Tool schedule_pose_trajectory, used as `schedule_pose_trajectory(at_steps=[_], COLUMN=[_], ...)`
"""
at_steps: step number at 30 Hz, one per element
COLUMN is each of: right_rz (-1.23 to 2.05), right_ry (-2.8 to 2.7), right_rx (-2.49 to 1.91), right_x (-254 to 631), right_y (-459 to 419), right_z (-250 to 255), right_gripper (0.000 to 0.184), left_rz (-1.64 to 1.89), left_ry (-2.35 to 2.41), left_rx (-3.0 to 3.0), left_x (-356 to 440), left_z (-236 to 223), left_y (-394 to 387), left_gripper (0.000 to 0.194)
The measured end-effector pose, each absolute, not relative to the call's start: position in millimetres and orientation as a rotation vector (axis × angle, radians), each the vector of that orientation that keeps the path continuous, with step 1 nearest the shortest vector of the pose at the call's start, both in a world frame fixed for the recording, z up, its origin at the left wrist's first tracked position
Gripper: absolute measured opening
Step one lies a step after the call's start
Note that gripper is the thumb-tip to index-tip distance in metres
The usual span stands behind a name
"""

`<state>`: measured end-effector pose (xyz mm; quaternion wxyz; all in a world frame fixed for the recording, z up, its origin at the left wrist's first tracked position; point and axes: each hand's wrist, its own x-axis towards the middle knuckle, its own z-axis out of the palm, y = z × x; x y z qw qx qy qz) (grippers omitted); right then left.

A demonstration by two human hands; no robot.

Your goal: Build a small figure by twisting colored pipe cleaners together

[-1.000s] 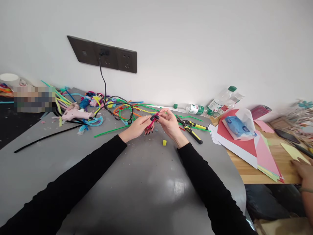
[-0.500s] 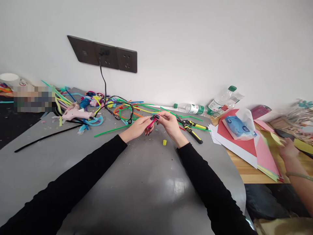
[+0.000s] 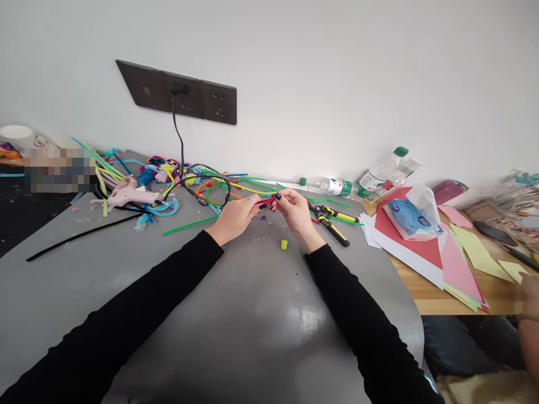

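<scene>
Two bare hands in black sleeves meet over a gray table (image 3: 202,314), with a short pink strip (image 3: 266,200) stretched between them. Working this strip well probably calls for a light, even pinch close to each end, with both wrists steady and the middle left uncovered, since a thin, bendable piece could kink or slip if tugged unevenly. The strip sits above the tabletop, slanting slightly upward from left to right. Its left end runs into the closed fingertips of the left hand (image 3: 234,220); its right end lies between the thumb and finger of the right hand (image 3: 295,216), pinched together, the other fingers loosely curled below. A small yellow piece (image 3: 284,244) lies nearer the viewer, apart from both hands; yellow-and-black pliers (image 3: 333,230) rest just right of the right hand.
</scene>
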<state>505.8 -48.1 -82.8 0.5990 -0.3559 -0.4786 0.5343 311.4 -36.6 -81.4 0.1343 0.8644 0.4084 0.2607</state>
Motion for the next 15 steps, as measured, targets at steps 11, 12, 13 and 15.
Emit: schedule_pose_trajectory(at_steps=[11, 12, 13, 15], right_rz=[1.203, 1.201, 1.200, 1.202], right_ry=[-1.097, -1.098, -1.099, -1.095], right_rx=[-0.802, -0.809, -0.815, -0.816], right_x=[503.4, 503.3, 503.2, 503.1], right_y=[-48.9, -49.0, -49.1, -49.2], right_z=[-82.2, -82.0, -81.7, -81.3], right_gripper=[0.046, 0.046, 0.047, 0.047], left_rz=[0.979, 1.009, 1.037, 1.090], left_ry=[1.110, 1.097, 1.080, 1.041], left_rx=[2.454, 2.462, 2.468, 2.475], left_x=[310.6, 310.4, 310.2, 309.9], left_z=[-86.5, -87.6, -88.6, -90.2], left_y=[-32.4, -31.9, -31.5, -30.8], left_gripper=[0.027, 0.028, 0.029, 0.031])
